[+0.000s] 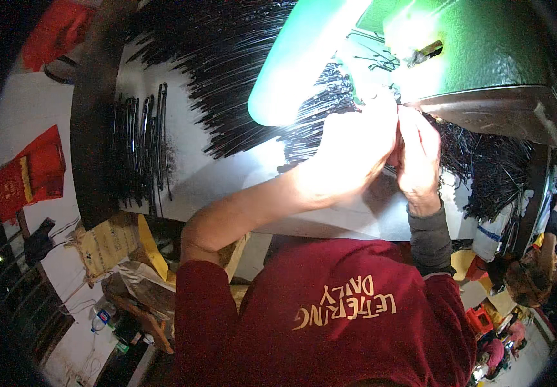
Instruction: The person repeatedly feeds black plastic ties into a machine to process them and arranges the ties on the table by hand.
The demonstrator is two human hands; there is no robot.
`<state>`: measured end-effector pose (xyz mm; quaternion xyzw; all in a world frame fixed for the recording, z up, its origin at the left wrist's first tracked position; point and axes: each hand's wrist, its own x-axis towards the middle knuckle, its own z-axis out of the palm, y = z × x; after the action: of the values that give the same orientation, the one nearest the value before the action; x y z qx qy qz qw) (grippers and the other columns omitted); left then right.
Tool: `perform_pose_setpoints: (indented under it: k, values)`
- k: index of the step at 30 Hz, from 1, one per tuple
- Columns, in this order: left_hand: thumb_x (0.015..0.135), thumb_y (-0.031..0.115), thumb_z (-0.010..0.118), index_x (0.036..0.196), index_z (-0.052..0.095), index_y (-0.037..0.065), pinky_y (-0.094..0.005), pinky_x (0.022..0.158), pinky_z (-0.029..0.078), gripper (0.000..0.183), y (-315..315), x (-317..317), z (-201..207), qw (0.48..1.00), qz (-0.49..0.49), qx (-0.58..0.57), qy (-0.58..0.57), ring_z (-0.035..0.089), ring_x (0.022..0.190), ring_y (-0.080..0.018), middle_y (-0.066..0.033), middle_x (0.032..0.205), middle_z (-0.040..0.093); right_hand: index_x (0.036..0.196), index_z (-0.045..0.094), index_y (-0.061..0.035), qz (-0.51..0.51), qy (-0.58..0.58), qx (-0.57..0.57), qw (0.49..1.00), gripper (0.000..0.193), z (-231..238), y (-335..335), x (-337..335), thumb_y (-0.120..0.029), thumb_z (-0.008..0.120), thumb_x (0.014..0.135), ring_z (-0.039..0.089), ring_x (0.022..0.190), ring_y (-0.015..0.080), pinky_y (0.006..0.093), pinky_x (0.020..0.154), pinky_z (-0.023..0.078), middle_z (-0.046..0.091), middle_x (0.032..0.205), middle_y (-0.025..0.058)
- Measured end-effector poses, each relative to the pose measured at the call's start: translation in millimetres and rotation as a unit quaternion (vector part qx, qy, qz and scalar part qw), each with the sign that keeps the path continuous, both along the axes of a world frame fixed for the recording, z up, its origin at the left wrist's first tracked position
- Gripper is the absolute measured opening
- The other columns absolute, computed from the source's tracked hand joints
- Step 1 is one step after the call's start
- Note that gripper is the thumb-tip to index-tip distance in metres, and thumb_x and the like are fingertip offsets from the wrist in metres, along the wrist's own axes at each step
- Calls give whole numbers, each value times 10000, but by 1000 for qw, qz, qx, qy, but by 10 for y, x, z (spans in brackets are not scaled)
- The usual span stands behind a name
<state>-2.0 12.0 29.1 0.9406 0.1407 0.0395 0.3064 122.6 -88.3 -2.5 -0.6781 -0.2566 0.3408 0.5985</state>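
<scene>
Under a glaring light, my left hand [359, 138] and my right hand [418, 158] meet at the near edge of a green machine [498, 55]. The fingers of both are pinched together at their tips; whatever they grip is lost in the glare and behind the fingers. Thin black rods [227, 97] lie in a wide heap beyond my left forearm, some reaching close to my left hand. Another tangled heap of black rods [498, 174] sits to the right of my right hand, below the machine.
A long green-white lamp [298, 64] hangs over the heap. A smaller row of black rods [141, 148] lies at the left of the pale tabletop [336, 222]. Beyond the table's left edge are a red bag [30, 174] and a yellowish sack [107, 245]. People [507, 342] are at lower right.
</scene>
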Motion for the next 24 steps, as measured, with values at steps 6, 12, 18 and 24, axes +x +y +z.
perform_pose_setpoints:
  k: [6,12,18,24]
  values:
    - [753,101,618,1040,544,-35,-338,600,431,326,328,-278,-264,939,18,168,-300,551,722,-232,-132,873,563,882,635,-2,86,-50,-14,995,198,107,58,-195,-122,481,913,496,521,62,200,485,398,573,651,24]
    - [749,59,653,902,590,42,-373,684,394,167,617,-373,-450,934,167,196,-246,495,714,-248,-98,774,542,865,619,52,192,-66,21,979,126,106,-146,-413,-15,513,860,535,576,86,206,498,442,566,721,52]
    - [738,-49,617,927,601,29,-346,644,454,206,504,-333,-477,929,177,118,-302,553,711,-259,-113,807,581,885,545,-10,107,-173,61,977,182,-51,-723,-171,75,617,741,581,606,116,238,515,469,565,751,64]
    - [714,-78,622,1085,604,45,-322,548,462,391,302,-172,-363,948,101,172,-249,561,601,-216,-102,762,595,771,583,-26,225,-531,-23,817,83,-4,-820,-168,26,634,732,480,487,210,309,463,406,552,712,75]
